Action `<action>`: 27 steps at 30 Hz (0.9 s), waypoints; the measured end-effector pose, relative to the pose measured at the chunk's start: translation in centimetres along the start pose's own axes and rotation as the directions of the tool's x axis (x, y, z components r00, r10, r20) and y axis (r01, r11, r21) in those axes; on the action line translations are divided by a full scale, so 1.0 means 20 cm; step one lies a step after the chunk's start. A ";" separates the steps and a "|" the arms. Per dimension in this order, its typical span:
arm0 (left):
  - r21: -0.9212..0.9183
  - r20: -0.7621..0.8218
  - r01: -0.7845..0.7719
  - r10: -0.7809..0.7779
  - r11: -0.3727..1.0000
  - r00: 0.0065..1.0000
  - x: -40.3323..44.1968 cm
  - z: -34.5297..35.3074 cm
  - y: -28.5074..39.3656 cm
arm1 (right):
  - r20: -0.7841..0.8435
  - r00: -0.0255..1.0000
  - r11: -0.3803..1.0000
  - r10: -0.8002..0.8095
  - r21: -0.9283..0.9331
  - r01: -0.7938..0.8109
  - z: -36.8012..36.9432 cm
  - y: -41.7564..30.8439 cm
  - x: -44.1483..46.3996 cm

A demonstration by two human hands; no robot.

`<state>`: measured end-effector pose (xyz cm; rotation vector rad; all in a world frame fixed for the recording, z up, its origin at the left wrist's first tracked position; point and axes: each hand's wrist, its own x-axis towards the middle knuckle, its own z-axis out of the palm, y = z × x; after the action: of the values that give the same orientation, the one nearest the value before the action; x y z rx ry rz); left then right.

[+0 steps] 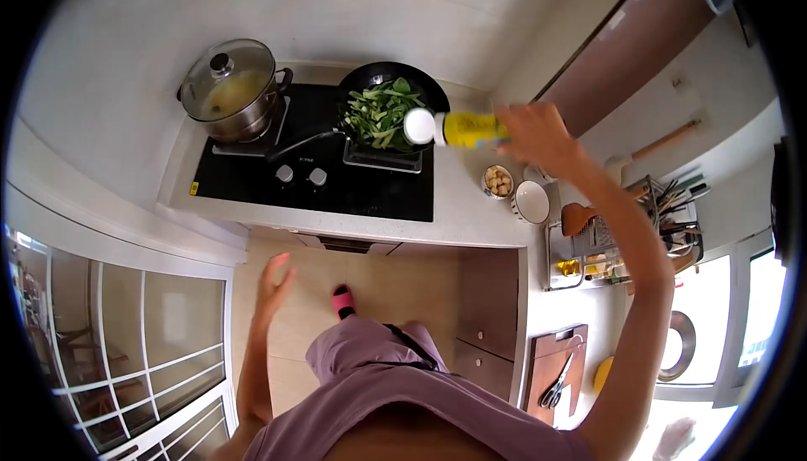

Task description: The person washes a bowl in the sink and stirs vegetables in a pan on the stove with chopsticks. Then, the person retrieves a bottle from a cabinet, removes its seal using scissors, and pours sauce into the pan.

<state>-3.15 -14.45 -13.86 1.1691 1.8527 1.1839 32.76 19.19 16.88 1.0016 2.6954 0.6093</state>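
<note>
My right hand (538,137) is wrapped round a yellow seasoning bottle (472,130), held on its side with its white flip cap (419,126) toward the wok. Chopped leafy greens (382,114) lie in the black wok (430,83), which sits on the right burner. The bottle's cap end hangs over the wok's right edge; whether anything comes out of it I cannot tell. Down at my left side, my left hand (273,287) holds nothing, its fingers apart, away from the counter.
A lidded steel pot (244,108) stands on the left burner. Right of the cooktop (370,196) are a bowl of pale chunks (498,182) and a white bowl (530,202). Beyond stands a utensil rack (622,242). Scissors (556,389) lie on a cutting board (542,356).
</note>
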 end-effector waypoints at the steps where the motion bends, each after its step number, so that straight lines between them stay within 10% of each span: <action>1: 0.023 -0.060 0.031 -0.029 0.999 0.998 -0.02 -0.09 -0.13 | 0.031 0.998 0.998 -0.053 -0.018 0.054 -0.02 0.05 0.16; 7: 0.008 -0.308 0.234 -0.220 0.972 0.926 -0.17 -0.24 -0.39 | 0.246 0.925 0.921 -0.290 -0.190 0.339 -0.12 0.12 0.88; 14: -0.370 -0.233 0.315 -0.415 0.874 0.879 -0.25 0.24 -0.24 | 0.372 0.863 0.899 -0.340 -0.140 0.415 -0.11 0.08 1.20; 27: -0.340 -0.305 0.422 -0.523 0.840 0.796 -0.24 0.34 -0.05 | 0.428 0.811 0.830 -0.399 -0.206 0.518 0.03 0.14 1.43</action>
<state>4.20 -16.70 -17.08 0.2889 2.0343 1.3600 13.09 40.19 16.34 0.3021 2.2770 0.6414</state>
